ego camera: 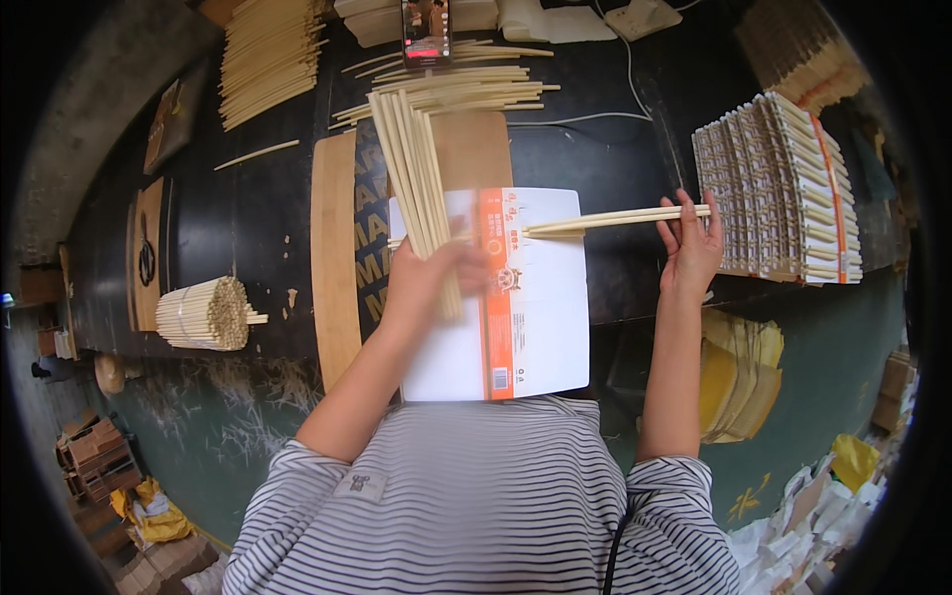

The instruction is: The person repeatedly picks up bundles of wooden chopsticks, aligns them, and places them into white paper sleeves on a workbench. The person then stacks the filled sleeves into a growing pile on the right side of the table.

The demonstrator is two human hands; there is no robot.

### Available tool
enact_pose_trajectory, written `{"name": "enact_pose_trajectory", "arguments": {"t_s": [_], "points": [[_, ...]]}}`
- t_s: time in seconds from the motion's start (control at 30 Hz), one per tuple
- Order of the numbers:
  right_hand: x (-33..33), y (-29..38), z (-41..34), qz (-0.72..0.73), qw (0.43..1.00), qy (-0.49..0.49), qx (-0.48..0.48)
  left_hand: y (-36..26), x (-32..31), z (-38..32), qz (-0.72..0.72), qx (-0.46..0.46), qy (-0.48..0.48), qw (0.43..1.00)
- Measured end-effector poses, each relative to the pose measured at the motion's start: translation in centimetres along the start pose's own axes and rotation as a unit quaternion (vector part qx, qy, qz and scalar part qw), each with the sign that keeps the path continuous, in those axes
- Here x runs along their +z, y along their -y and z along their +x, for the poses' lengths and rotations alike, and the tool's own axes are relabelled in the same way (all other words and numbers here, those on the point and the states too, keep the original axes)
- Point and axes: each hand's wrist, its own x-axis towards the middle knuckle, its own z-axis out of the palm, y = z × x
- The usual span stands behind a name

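Observation:
A bundle of pale wooden chopsticks [413, 171] stands tilted in the grip of my left hand [431, 275], which is blurred over the card. Beneath it lies a white packaging card [550, 320] with an orange printed band and writing. My right hand [692, 253] pinches the right end of a pair of chopsticks [617, 218]. Their other ends reach onto the card beside the printed band. A short bit of chopstick pokes out at the card's left edge, partly hidden by my left hand. Under the card is a wooden board [335, 260].
Packed cards of chopsticks [777, 193] stack up at the right. Loose chopsticks [476, 85] lie at the back by a lit phone [426, 33]. A tied chopstick bundle [204, 314] and scissors [146, 251] are at left. A white cable [632, 82] crosses the black table [595, 160].

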Motion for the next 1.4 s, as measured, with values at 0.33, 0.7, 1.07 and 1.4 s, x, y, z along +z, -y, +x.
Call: {"name": "enact_pose_trajectory", "arguments": {"t_s": [0.33,0.7,1.07,1.4], "points": [[0.2,-1.7,-0.7,0.009,0.999,-0.045,-0.01,0.4,0.1,1.0,0.077,-0.018,0.01,0.997],[1.0,-4.1,-0.9,0.041,0.997,-0.021,0.055,0.8,-0.1,1.2,0.078,-0.013,0.021,0.997],[1.1,-5.0,-2.4,-0.019,0.991,0.06,0.119,1.6,0.0,0.0,0.041,0.026,-0.016,0.999],[3.2,-6.7,-6.3,-0.13,0.968,0.191,0.094,0.7,-0.2,0.2,0.138,-0.006,0.1,0.985]]}}
